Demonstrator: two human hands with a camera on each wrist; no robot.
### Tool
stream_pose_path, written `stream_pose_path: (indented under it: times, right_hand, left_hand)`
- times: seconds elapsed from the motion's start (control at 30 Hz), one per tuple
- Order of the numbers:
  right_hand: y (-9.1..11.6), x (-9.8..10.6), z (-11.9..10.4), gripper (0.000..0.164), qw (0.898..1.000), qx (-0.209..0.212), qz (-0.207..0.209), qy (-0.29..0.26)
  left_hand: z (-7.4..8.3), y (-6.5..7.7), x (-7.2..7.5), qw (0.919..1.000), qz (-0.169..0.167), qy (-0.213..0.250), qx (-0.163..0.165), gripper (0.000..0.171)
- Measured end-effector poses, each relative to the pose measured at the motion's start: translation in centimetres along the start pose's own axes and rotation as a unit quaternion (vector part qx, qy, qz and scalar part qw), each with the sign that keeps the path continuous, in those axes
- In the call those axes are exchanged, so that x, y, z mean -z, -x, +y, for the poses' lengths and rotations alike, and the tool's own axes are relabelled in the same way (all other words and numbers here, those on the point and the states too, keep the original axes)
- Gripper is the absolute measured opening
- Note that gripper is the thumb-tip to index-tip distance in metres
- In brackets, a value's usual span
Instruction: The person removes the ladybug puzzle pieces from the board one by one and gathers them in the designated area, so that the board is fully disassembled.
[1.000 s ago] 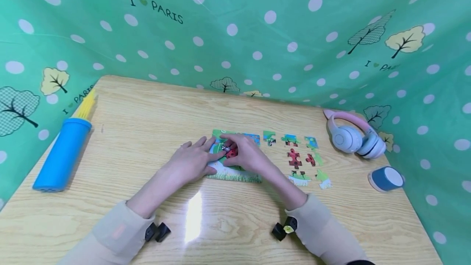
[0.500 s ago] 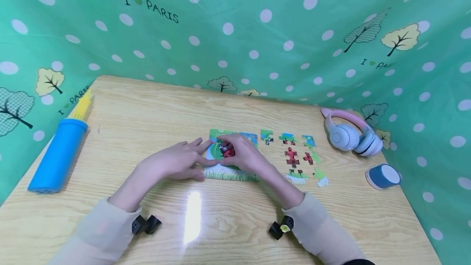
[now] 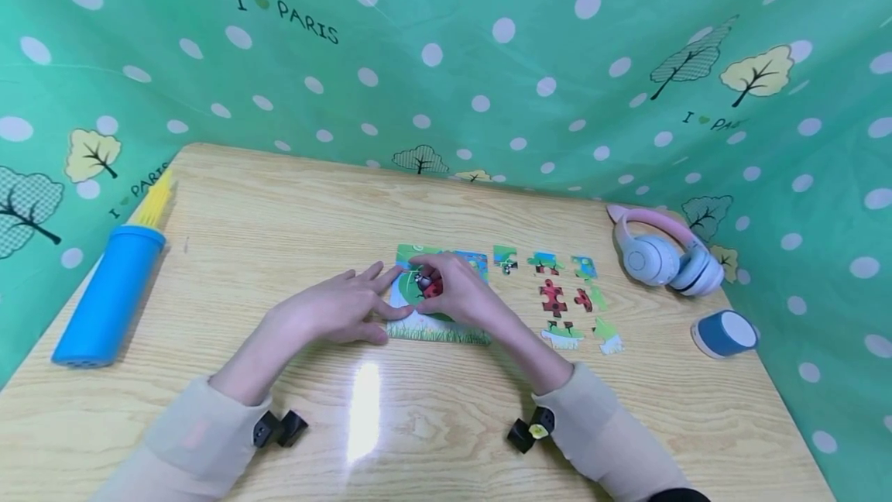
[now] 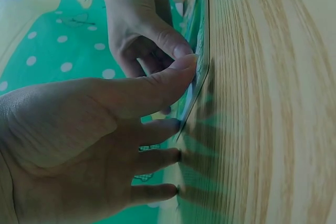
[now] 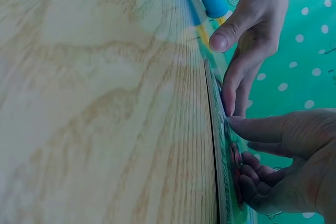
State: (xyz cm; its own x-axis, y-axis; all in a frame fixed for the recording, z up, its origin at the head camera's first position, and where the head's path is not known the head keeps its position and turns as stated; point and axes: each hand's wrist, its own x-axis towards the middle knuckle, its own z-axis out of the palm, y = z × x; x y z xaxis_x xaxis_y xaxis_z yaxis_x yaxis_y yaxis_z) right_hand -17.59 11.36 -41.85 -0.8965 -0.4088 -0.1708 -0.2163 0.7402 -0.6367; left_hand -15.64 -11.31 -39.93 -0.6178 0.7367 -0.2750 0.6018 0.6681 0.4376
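Note:
A partly assembled jigsaw puzzle (image 3: 439, 334) with a ladybug picture lies flat mid-table. My right hand (image 3: 461, 289) curves over its middle, thumb and index finger set on either side of a red ladybug puzzle piece (image 3: 432, 287). Part of that piece is hidden under the hand. From the left, my left hand (image 3: 337, 306) reaches onto the puzzle's left side with fingers extended, one fingertip beside the right thumb. In the right wrist view the left thumb (image 5: 219, 42) stands apart from the puzzle, and the right hand's other fingers (image 5: 252, 182) are curled low against it.
Several loose puzzle pieces (image 3: 554, 297) are spread right of the puzzle. Cat-ear headphones (image 3: 651, 260) and a blue cylinder (image 3: 725, 333) stand farther right. At far left lies a blue tube (image 3: 111, 297) with yellow sticks (image 3: 155, 204). A green dotted cloth (image 3: 481, 103) encloses the table.
My left hand has drawn back slightly to the left, its thumb now off the puzzle. The right hand stays around the ladybug puzzle piece. Little differs over the last half second.

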Motion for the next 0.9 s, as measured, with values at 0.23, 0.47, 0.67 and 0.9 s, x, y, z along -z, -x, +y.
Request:
stream_pose_path:
  times: [0.23, 0.47, 0.67, 0.9]
  right_hand:
    - [0.0, -0.1, -0.1, 0.069, 1.000, -0.005, 0.007, 0.008]
    - [0.5, -0.2, 0.0, 0.058, 0.999, -0.013, 0.029, 0.002]
    - [0.7, -0.1, 0.7, 0.045, 0.999, 0.022, 0.040, -0.012]
    - [0.9, -0.1, 1.3, 0.031, 0.996, 0.047, 0.045, -0.066]
  left_hand:
    - [0.0, 0.1, 0.1, 1.0000, -0.004, 0.003, 0.007, 0.050]
    - [0.1, 0.0, 0.2, 0.9999, -0.009, 0.002, 0.005, 0.049]
    - [0.1, -0.2, 0.3, 0.9998, -0.015, 0.000, 0.011, 0.050]
    - [0.1, -0.2, 0.2, 0.9998, -0.014, -0.003, 0.012, 0.050]
